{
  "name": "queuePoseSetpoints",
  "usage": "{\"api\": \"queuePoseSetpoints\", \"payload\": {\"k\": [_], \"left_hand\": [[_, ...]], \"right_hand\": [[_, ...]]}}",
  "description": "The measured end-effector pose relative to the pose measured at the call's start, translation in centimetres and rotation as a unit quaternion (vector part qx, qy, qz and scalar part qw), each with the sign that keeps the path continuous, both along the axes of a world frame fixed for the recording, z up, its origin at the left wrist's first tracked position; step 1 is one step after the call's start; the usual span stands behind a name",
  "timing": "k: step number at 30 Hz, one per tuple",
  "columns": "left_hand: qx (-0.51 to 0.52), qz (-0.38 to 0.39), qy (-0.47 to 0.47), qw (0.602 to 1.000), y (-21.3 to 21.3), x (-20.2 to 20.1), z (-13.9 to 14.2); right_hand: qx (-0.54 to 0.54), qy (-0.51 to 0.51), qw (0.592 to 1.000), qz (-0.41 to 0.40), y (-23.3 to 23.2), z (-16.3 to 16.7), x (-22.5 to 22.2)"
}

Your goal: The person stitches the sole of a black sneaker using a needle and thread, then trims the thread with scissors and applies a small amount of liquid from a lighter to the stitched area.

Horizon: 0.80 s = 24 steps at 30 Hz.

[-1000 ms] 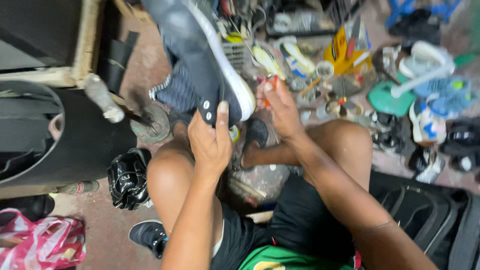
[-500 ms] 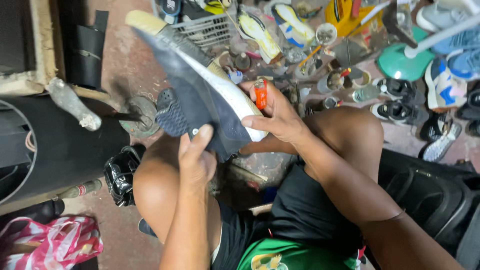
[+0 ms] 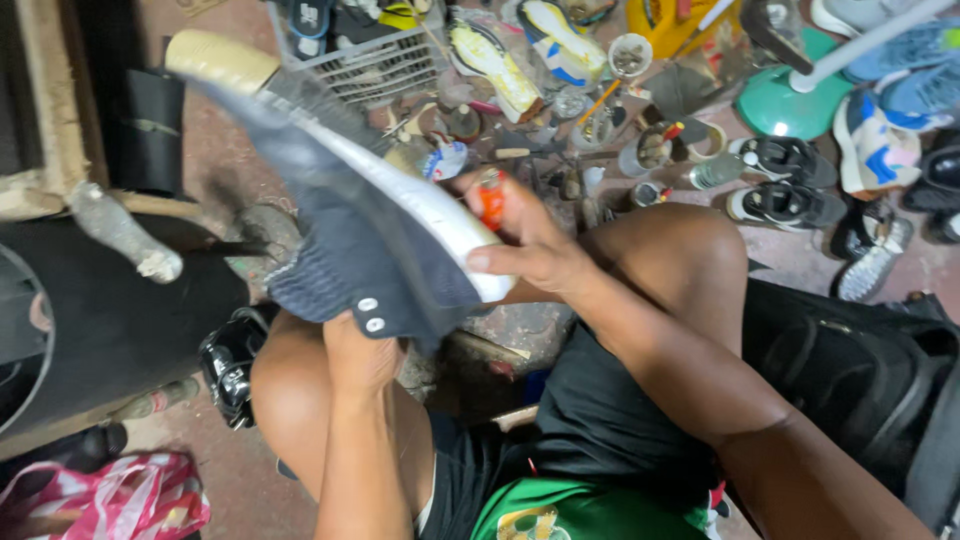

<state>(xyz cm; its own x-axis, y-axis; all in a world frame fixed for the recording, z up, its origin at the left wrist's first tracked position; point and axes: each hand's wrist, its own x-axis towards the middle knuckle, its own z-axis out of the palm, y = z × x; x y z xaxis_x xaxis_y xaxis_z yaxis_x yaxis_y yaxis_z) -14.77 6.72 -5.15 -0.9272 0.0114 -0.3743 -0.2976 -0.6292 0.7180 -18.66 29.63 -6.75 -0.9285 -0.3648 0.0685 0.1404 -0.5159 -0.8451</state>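
Note:
A dark blue sneaker with a white sole edge and a cream toe cap is held up over my knees. My left hand grips its heel end from below, by the tab with two rivets. At the sole's rear edge, my right hand presses its thumb on the white rim while holding a small tool with an orange-red handle. Both my knees are bent under the shoe.
The floor ahead is littered with shoes, insoles, small cups and tools. A grey wire basket stands at the back, a teal lamp base to the right. A black bag lies right, a black drum left.
The view has dropped and the shoe now sits lower and closer to my lap. My right hand has moved onto the sole's rear edge with the orange tool.

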Motion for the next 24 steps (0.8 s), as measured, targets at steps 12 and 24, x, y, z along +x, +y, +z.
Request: {"api": "queuePoseSetpoints", "payload": {"k": [12,24], "left_hand": [[-0.095,-0.009,0.043,0.994,1.9,0.4,-1.2],[-0.270,-0.049,0.076,0.958,2.1,1.8,0.4]], "right_hand": [[-0.003,0.032,0.999,-0.006,-0.7,2.0,-0.5],[0.086,0.096,0.990,-0.060,0.7,-3.5,0.6]]}}
